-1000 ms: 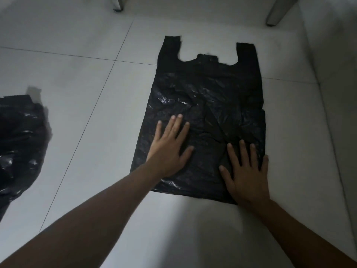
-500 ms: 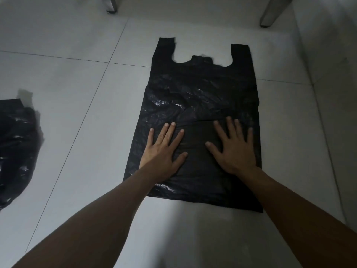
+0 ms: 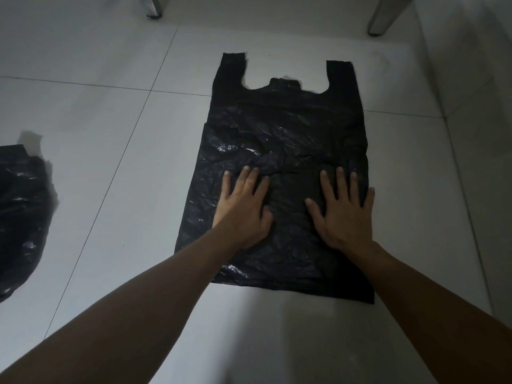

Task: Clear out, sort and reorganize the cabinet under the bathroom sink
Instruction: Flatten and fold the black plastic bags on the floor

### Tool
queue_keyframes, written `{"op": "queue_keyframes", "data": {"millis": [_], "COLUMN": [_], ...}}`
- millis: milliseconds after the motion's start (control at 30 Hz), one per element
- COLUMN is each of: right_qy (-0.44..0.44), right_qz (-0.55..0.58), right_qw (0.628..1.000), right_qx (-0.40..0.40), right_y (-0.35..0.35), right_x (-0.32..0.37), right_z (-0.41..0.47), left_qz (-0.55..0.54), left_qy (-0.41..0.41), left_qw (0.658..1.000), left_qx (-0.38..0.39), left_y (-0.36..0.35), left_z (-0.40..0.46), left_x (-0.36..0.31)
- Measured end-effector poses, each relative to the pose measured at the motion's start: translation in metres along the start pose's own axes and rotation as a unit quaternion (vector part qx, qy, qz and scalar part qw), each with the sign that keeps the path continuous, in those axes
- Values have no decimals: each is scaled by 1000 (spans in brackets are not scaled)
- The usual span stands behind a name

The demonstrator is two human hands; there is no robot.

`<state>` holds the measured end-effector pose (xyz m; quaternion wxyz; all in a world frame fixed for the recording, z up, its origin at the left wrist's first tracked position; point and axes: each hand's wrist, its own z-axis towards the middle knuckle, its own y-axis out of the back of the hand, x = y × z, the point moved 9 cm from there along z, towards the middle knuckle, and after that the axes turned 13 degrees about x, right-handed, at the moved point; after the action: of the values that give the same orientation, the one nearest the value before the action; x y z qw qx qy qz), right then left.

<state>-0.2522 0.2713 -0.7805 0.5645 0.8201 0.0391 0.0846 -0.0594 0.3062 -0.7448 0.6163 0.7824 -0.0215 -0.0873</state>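
That black plastic carrier bag (image 3: 282, 151) laid flat on the white tiled floor (image 3: 116, 112) in the middle of the frame looks like thin, crinkly film, so I'd guess it weighs next to nothing, has zero stiffness and slides easily on smooth tile. Best way to handle it is probably flat palms to press the air out, then pick it up by a bottom corner or one of the two handle loops at the top. Both hands are flat on its lower half, fingers straight and spread, nothing gripped: left hand (image 3: 243, 209) centre-left, right hand (image 3: 343, 212) centre-right, well apart. Compared with half a second back, the right hand has slid out toward the bag's right edge and the crease between the hands looks smoother. A second crumpled black bag (image 3: 22, 217) sits at the left edge, and two metal legs (image 3: 385, 15) poke in at the top.
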Motion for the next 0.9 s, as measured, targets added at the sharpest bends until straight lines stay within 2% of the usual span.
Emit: {"op": "queue_keyframes", "data": {"millis": [133, 233, 267, 333, 433, 500, 533, 600, 667, 700, 800, 900], "right_qy": [0, -4, -4, -2, -3, -6, -8, -7, -9, -17, -26, 70], "right_qz": [1, -6, -6, -3, -5, -7, -9, -11, -13, -23, -60, -56], "right_qw": [1000, 1000, 1000, 1000, 1000, 1000, 1000, 1000, 999, 998, 996, 996], "right_qx": [-9, -7, -6, -3, -2, 0, 3, 13, 36, 54, 58, 20], "right_y": [1, 0, 1, 0, 0, 0, 0, -1, 1, 3, 23, 36], "right_x": [1, 0, 0, -1, 0, 0, 0, 1, 1, 2, 17, 62], "right_z": [0, 0, 0, 0, -1, 0, 0, 1, 2, 2, 9, 27], "left_qz": [34, 50, 36, -20, -62, -73, -65, -32, -4, 2, -4, -1], "left_qy": [-116, -126, -95, 29, 222, 271, 258, 155, 54, 32, 26, 30], "left_qw": [992, 989, 994, 999, 971, 959, 964, 987, 999, 999, 998, 998], "left_qx": [35, 54, 43, 27, 68, 49, 26, -11, -5, 14, 59, 46], "left_y": [-15, -25, -21, -11, -6, 5, 12, 21, 16, 8, -14, -16], "left_z": [24, 38, 43, 53, 51, 46, 47, 54, 60, 63, 67, 66], "left_x": [-32, -20, -2, 55, 130, 140, 132, 96, 59, 48, 42, 42]}}
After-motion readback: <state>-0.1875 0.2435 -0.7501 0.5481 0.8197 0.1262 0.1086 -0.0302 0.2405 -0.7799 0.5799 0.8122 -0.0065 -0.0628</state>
